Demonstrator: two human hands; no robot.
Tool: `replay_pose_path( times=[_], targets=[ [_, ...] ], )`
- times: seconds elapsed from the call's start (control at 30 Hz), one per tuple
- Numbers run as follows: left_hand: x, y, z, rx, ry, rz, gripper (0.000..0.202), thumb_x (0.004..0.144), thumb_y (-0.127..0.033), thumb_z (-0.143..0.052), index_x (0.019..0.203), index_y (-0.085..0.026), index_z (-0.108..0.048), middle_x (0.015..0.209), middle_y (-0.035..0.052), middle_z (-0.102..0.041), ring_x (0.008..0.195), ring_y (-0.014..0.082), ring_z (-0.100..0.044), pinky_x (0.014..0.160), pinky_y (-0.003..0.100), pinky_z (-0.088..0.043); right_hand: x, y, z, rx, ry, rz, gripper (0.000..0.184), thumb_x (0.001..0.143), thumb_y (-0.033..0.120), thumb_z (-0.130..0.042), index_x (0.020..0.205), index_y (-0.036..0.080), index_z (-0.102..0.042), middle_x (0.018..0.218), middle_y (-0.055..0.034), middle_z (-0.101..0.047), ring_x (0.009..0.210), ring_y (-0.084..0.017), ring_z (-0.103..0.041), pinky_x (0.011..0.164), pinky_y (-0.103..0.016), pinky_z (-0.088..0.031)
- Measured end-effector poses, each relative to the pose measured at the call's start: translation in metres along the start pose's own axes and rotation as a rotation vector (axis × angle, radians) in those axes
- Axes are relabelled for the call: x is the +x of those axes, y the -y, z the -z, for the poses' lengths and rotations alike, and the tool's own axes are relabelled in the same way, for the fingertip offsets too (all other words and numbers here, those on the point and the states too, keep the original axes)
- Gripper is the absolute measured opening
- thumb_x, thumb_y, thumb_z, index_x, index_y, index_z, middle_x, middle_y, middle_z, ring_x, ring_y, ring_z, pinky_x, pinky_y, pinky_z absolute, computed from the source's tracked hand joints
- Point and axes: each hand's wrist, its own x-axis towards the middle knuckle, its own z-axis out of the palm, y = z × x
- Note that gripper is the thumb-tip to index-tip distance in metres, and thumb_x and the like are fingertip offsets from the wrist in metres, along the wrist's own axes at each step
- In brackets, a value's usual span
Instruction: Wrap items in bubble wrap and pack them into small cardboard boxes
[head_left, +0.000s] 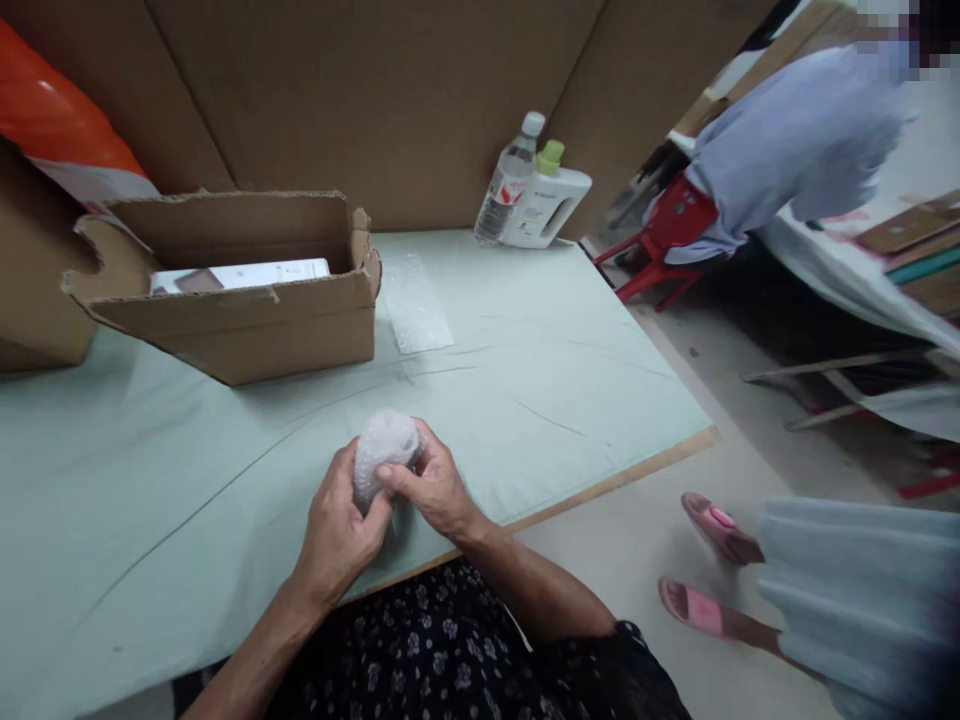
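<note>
Your left hand (339, 520) and right hand (444, 488) both grasp a bubble-wrapped bundle (381, 445), fingers curled round its sides, near your edge of the green-covered table (525, 370). You probably can't make out what is inside. Beyond it, to the left, stands an open cardboard box (307, 330); a bubble-wrap sheet (416, 310) lies flat just right of that box.

Whitish translucent bubble-wrap bundle (385, 438), rounded, compact, wrapped round; contents can't be made out through the film. Sits between left fingers (346, 468) and right fingers (429, 440), touching both. Right thumb lies across its near side. Top end shows beyond the thumbs; underside hidden.
</note>
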Motion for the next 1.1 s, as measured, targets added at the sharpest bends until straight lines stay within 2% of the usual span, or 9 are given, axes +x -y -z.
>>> replay_pose_path(
  times=[0.17, 0.3, 0.43, 0.57, 0.63, 0.7, 0.8, 0.93, 1.1],
  targets=[
    [0.000, 0.007, 0.007, -0.279, 0.124, 0.075, 0.072, 0.091, -0.047, -0.063, 0.153, -0.019, -0.040, 0.156, 0.0156, -0.049, 0.143, 0.0311, -0.049, 0.116, 0.045, -0.043, 0.006, -0.009, -0.011, 0.062, -0.073, 0.022, 0.050, 0.083, 0.048, -0.075, 0.122, 0.021, -0.060, 0.115, -0.0067, -0.070, 0.102, -0.020, -0.065, 0.096, -0.033, -0.053],
    [0.004, 0.009, 0.009, -0.287, 0.145, 0.150, 0.057, 0.095, -0.045, -0.058, 0.145, -0.018, -0.051, 0.136, 0.0129, -0.067, 0.122, 0.0273, -0.066, 0.104, 0.039, -0.052, 0.006, -0.007, -0.015, -0.053, 0.023, 0.062, 0.055, 0.088, 0.055, -0.069, 0.130, 0.021, -0.057, 0.123, -0.0088, -0.068, 0.110, -0.022, -0.063, 0.102, -0.035, -0.050],
    [0.008, 0.022, 0.013, -0.067, 0.003, 0.015, 0.046, 0.089, -0.033, -0.058, 0.133, -0.018, -0.061, 0.125, 0.0115, -0.073, 0.111, 0.0273, -0.071, 0.093, 0.038, -0.058, 0.010, 0.005, -0.001, -0.034, 0.179, 0.017, 0.084, 0.080, 0.065, -0.077, 0.144, 0.020, -0.047, 0.126, -0.0102, -0.065, 0.113, -0.024, -0.062, 0.103, -0.036, -0.047],
    [0.011, 0.037, 0.013, 0.115, -0.039, -0.189, 0.055, 0.081, -0.017, -0.052, 0.135, -0.020, -0.061, 0.127, 0.0116, -0.072, 0.115, 0.0277, -0.070, 0.096, 0.040, -0.058, 0.019, 0.017, 0.015, 0.041, 0.306, -0.105, 0.109, 0.067, 0.069, -0.086, 0.153, 0.022, -0.037, 0.125, -0.0101, -0.065, 0.112, -0.024, -0.064, 0.100, -0.037, -0.047],
    [0.013, 0.038, 0.016, 0.112, 0.003, -0.192, 0.057, 0.079, -0.016, -0.052, 0.136, -0.021, -0.061, 0.126, 0.0113, -0.073, 0.115, 0.0281, -0.070, 0.098, 0.042, -0.057, 0.025, 0.020, 0.016, -0.047, 0.291, -0.145, 0.099, 0.066, 0.062, -0.089, 0.146, 0.022, -0.047, 0.125, -0.0091, -0.065, 0.108, -0.023, -0.064, 0.097, -0.035, -0.048],
    [0.017, 0.034, 0.024, 0.048, 0.110, -0.134, 0.059, 0.079, -0.020, -0.058, 0.138, -0.023, -0.061, 0.131, 0.0113, -0.071, 0.119, 0.0295, -0.068, 0.101, 0.044, -0.056, 0.029, 0.022, 0.015, -0.134, 0.242, -0.168, 0.074, 0.071, 0.055, -0.088, 0.130, 0.021, -0.059, 0.112, -0.0054, -0.067, 0.096, -0.019, -0.063, 0.088, -0.031, -0.049],
    [0.025, 0.028, 0.043, -0.156, 0.302, 0.000, 0.067, 0.081, -0.038, -0.069, 0.144, -0.023, -0.057, 0.143, 0.0140, -0.064, 0.130, 0.0326, -0.063, 0.105, 0.044, -0.054, 0.034, 0.026, 0.008, -0.154, 0.186, -0.154, 0.048, 0.078, 0.051, -0.082, 0.111, 0.019, -0.066, 0.094, -0.0006, -0.064, 0.084, -0.015, -0.058, 0.078, -0.027, -0.047],
    [0.037, 0.025, 0.058, -0.259, 0.326, 0.183, 0.068, 0.084, -0.053, -0.067, 0.141, -0.017, -0.060, 0.137, 0.0161, -0.067, 0.120, 0.0321, -0.067, 0.099, 0.041, -0.056, 0.040, 0.033, 0.003, -0.146, 0.266, -0.154, 0.046, 0.079, 0.048, -0.082, 0.110, 0.019, -0.065, 0.090, 0.0007, -0.062, 0.079, -0.013, -0.055, 0.075, -0.025, -0.044],
    [0.042, 0.022, 0.050, -0.229, 0.332, 0.200, 0.055, 0.088, -0.052, -0.061, 0.129, -0.016, -0.067, 0.115, 0.0107, -0.076, 0.095, 0.0250, -0.071, 0.082, 0.033, -0.056, 0.044, 0.032, 0.005, -0.191, 0.355, -0.168, 0.066, 0.071, 0.043, -0.089, 0.125, 0.020, -0.060, 0.100, -0.0009, -0.062, 0.086, -0.014, -0.057, 0.079, -0.026, -0.046]
  ],
)
